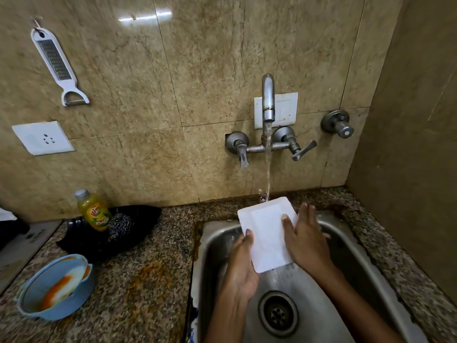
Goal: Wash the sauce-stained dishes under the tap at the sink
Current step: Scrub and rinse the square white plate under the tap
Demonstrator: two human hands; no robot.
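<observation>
We held a white plate over the sink, tilted, its far edge up under the tap. Water ran from the spout and struck the plate's far rim, then spilled off the near corner toward the drain.

Our left hand gripped the plate's left edge from below, thumb curled over the rim and fingers hidden underneath. Our right hand lay against the right edge with fingers straight and spread, thumb pressed flat on the plate's face; it clasped nothing.

The plate sat in the sink's far half, its far rim reaching past the basin's back edge over the counter. The near half of the basin, around the drain, lay open between our forearms. The side wall stood close on the right, with only a narrow strip of counter between it and the sink.

On the counter to the left, well apart from the sink, sat a blue bowl streaked with orange sauce, near the counter's front edge. Behind it a soap bottle stood beside a scrubber on a black tray. Orange stains marked the counter just beside the sink's left rim.

On the back wall hung a grater, with a socket below it. 2 tap handles flanked the spout, and a 3rd valve sat further right
</observation>
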